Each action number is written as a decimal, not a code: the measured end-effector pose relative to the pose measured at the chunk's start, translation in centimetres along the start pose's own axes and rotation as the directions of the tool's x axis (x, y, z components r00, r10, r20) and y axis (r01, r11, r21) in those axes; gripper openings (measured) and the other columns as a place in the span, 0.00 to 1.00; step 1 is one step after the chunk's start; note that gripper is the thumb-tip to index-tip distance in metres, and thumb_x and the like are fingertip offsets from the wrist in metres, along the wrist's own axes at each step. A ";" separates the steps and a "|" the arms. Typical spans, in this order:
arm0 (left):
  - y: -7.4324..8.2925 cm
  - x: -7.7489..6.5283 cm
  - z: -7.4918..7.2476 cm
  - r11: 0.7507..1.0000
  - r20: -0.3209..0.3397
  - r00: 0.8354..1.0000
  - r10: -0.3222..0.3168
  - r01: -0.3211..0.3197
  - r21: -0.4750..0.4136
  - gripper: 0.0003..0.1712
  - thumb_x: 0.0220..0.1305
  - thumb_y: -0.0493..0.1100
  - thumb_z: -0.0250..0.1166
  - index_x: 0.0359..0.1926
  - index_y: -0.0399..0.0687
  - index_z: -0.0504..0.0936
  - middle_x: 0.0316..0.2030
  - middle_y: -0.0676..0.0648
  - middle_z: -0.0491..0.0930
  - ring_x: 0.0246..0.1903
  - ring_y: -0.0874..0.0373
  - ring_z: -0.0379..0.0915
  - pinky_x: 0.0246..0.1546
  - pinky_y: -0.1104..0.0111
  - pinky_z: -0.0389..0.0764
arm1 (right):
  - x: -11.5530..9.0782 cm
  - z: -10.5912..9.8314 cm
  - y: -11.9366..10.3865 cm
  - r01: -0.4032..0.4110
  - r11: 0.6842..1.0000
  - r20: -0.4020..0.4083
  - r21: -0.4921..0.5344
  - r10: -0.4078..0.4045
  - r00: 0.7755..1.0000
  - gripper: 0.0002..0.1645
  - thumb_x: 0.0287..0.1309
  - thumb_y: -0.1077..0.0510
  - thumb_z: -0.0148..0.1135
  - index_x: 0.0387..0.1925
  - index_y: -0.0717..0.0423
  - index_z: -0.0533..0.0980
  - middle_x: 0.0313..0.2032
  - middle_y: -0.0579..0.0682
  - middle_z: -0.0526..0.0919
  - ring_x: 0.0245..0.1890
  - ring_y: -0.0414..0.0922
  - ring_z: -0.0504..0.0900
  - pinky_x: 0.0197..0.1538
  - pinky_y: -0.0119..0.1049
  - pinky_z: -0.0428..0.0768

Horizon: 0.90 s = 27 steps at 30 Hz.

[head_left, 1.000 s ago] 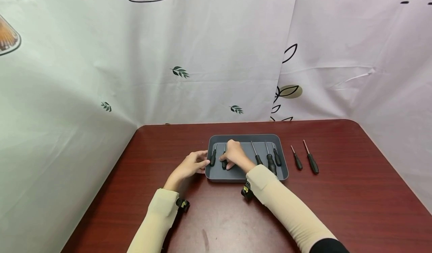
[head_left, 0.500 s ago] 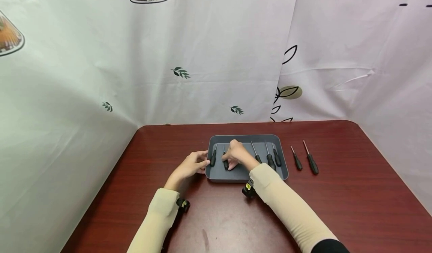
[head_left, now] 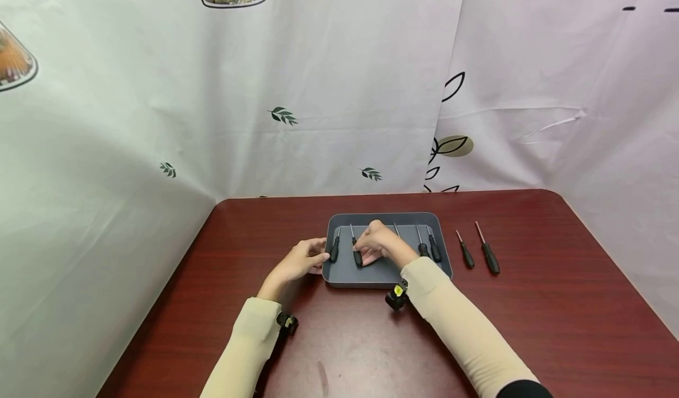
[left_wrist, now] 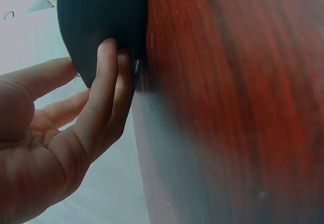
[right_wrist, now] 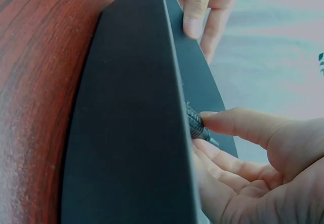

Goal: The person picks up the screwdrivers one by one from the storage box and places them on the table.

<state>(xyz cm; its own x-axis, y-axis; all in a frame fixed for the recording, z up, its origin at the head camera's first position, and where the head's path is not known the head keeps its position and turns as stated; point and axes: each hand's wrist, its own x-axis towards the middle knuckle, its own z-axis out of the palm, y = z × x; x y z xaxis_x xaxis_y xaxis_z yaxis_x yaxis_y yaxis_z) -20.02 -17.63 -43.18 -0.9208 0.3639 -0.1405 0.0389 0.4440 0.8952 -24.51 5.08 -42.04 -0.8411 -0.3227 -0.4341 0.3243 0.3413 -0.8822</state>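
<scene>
Left hand [head_left: 299, 260] gripping the tray [head_left: 366, 277] at left, right hand [head_left: 379, 244] pinching the second screwdriver from left [head_left: 358, 259] — best guide it low and gently.

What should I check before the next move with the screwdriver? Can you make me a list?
1. Right hand has the held screwdriver by its handle: ok, pinched between thumb and fingers.
2. Left hand is on the tray: ok, it grips the left wall.
3. Space between the held screwdriver and the leftmost screwdriver: ok, there is a gap.
4. Held screwdriver is off the tray's floor: cannot tell.
5. Handle of the half-hidden screwdriver is in sight: not ok, the right hand and arm cover it.
6. All screwdrivers are inside the tray: not ok, a short one and a long one lie outside, to its right.
</scene>
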 end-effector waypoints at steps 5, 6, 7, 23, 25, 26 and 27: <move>-0.3 0.2 0.0 1.000 0.008 1.000 0.017 -0.017 -0.006 0.30 0.73 0.31 0.57 0.70 0.24 0.60 0.49 0.30 0.77 0.40 0.45 0.82 0.38 0.59 0.87 | -0.1 -0.6 0.2 -0.003 1.000 0.025 0.016 0.002 1.000 0.09 0.58 0.72 0.63 0.41 0.74 0.80 0.28 0.60 0.81 0.19 0.47 0.84 0.32 0.41 0.88; -0.3 0.2 -0.1 1.000 0.012 1.000 0.021 -0.021 -0.006 0.30 0.73 0.31 0.57 0.70 0.24 0.60 0.49 0.30 0.77 0.40 0.45 0.82 0.38 0.59 0.87 | -0.1 -0.7 0.3 -0.004 1.000 0.029 0.022 0.004 1.000 0.09 0.59 0.72 0.62 0.42 0.74 0.80 0.28 0.60 0.81 0.20 0.48 0.85 0.32 0.41 0.88; -0.3 0.2 -0.1 1.000 0.014 1.000 0.022 -0.022 -0.009 0.30 0.73 0.31 0.57 0.70 0.24 0.60 0.49 0.30 0.77 0.40 0.45 0.82 0.38 0.59 0.87 | -0.1 -0.9 0.3 -0.007 1.000 0.031 0.028 0.006 1.000 0.10 0.59 0.72 0.62 0.42 0.74 0.80 0.28 0.60 0.81 0.20 0.48 0.85 0.32 0.41 0.88; -0.4 0.1 -0.2 1.000 0.020 0.999 0.027 -0.027 -0.014 0.30 0.73 0.31 0.57 0.71 0.25 0.61 0.47 0.32 0.77 0.37 0.51 0.80 0.38 0.59 0.87 | -0.7 -2.4 0.4 -0.005 0.997 0.046 0.074 0.002 0.999 0.16 0.59 0.73 0.62 0.50 0.77 0.76 0.37 0.64 0.85 0.27 0.49 0.87 0.38 0.44 0.88; -0.4 0.2 -0.2 1.000 0.018 1.000 0.023 -0.023 -0.012 0.29 0.73 0.31 0.57 0.71 0.26 0.61 0.47 0.32 0.77 0.37 0.51 0.80 0.38 0.59 0.87 | -0.7 -2.6 0.5 -0.007 0.997 0.047 0.079 0.003 0.999 0.17 0.59 0.74 0.61 0.51 0.77 0.76 0.38 0.65 0.85 0.28 0.50 0.87 0.38 0.45 0.88; -0.5 0.2 -0.1 1.000 0.018 1.000 0.024 -0.024 -0.011 0.30 0.73 0.31 0.57 0.71 0.26 0.61 0.47 0.32 0.77 0.37 0.51 0.80 0.38 0.59 0.87 | -0.7 -2.7 0.5 -0.010 0.996 0.047 0.083 0.006 0.999 0.18 0.59 0.74 0.61 0.51 0.77 0.75 0.39 0.65 0.85 0.28 0.50 0.87 0.38 0.45 0.87; -0.5 0.2 -0.1 1.000 0.016 1.000 0.023 -0.023 -0.009 0.29 0.73 0.31 0.57 0.71 0.26 0.61 0.47 0.32 0.77 0.37 0.51 0.80 0.38 0.59 0.87 | -0.7 -2.8 0.5 -0.012 0.996 0.047 0.086 0.008 0.999 0.19 0.59 0.74 0.61 0.52 0.77 0.75 0.39 0.65 0.85 0.28 0.50 0.87 0.39 0.45 0.87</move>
<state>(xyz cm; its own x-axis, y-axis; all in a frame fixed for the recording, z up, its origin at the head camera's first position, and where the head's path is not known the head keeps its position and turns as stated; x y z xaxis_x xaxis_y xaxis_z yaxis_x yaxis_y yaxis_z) -20.26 -17.88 -43.55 -0.9131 0.3876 -0.1265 0.0567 0.4280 0.9020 -24.94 7.93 -41.70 -0.8171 -0.3614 -0.4492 0.3703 0.2681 -0.8894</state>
